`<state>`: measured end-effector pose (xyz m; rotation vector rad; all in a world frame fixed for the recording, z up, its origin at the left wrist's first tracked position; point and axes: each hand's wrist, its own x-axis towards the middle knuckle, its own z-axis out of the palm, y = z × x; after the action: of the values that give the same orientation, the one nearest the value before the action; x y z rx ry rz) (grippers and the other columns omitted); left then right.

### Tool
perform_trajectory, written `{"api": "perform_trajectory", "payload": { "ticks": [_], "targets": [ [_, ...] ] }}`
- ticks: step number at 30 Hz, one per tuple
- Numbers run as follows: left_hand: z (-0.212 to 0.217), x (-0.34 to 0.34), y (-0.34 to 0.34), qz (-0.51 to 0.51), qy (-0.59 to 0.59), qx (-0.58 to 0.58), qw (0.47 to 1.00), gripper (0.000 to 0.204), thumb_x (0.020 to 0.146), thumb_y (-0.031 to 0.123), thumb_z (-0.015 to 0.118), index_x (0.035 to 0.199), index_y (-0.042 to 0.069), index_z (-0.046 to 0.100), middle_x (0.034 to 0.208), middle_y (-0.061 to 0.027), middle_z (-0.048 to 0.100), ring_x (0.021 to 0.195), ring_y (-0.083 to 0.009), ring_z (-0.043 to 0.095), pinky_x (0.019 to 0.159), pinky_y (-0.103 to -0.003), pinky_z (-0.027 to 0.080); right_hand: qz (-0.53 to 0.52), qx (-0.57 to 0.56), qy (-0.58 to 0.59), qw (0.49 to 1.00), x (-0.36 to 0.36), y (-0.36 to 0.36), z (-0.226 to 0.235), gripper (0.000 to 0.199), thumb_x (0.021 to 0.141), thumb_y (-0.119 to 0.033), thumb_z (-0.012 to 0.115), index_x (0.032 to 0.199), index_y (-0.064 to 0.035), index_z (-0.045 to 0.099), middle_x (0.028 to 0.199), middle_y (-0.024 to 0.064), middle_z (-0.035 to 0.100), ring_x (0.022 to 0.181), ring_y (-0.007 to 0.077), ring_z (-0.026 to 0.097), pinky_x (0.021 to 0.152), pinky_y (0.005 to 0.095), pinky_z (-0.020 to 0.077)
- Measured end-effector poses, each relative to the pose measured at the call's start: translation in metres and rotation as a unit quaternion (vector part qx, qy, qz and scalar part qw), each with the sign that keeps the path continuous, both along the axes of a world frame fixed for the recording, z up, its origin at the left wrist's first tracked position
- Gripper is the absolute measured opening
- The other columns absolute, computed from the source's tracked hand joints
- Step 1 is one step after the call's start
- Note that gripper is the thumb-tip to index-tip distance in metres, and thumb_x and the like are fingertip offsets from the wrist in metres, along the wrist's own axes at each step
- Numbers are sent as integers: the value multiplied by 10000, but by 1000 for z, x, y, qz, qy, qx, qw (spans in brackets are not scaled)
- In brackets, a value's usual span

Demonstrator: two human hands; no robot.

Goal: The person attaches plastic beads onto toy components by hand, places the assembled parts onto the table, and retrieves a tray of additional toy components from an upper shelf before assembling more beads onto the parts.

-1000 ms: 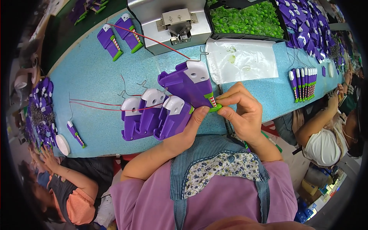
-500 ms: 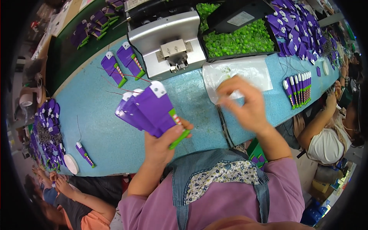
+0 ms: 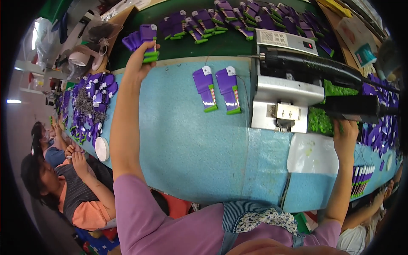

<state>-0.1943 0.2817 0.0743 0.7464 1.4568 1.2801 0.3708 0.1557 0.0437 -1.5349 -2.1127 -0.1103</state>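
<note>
On a blue table [image 3: 182, 140], a person's arms are spread wide. The left hand [image 3: 142, 56], at upper left beside a dark green strip [image 3: 174, 49], has its grip closed around a fanned stack of purple pieces [image 3: 137, 39], near their green ends. The right hand [image 3: 346, 131], far right, reaches into green caps [image 3: 319, 121] beneath a black panel [image 3: 352, 107]; its fingertips are hidden, so whether its grip holds anything cannot be told. Pinched at one end, the stack could splay and drop pieces if the hold loosens. The right knuckles might knock the panel.
</note>
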Motion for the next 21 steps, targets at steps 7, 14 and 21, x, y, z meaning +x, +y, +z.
{"api": "perform_trajectory", "payload": {
  "ticks": [7,14,21],
  "targets": [
    [-42,-53,127,66,204,1,977,293,676,311,827,779,93,661,704,-1,606,597,-111,528,515,-274,401,-24,15,21,999,6,0,-9,210,737,59,663,933,-17,647,902,155,624,848,343,583,756,395,454],
    [-70,-73,117,134,640,-6,757,626,735,458,744,1083,-45,606,1012,-204,660,994,-356,626,856,-405,491,-17,37,53,998,5,4,-10,206,726,71,655,916,-6,640,908,151,625,845,329,589,747,384,458],
    [-18,121,-64,-130,635,-70,758,752,760,469,723,1279,2,443,838,-194,669,793,-345,667,703,-426,517,-25,66,159,985,-4,-5,12,141,753,96,664,873,48,609,865,124,592,763,224,570,689,275,451]
  ]
}}
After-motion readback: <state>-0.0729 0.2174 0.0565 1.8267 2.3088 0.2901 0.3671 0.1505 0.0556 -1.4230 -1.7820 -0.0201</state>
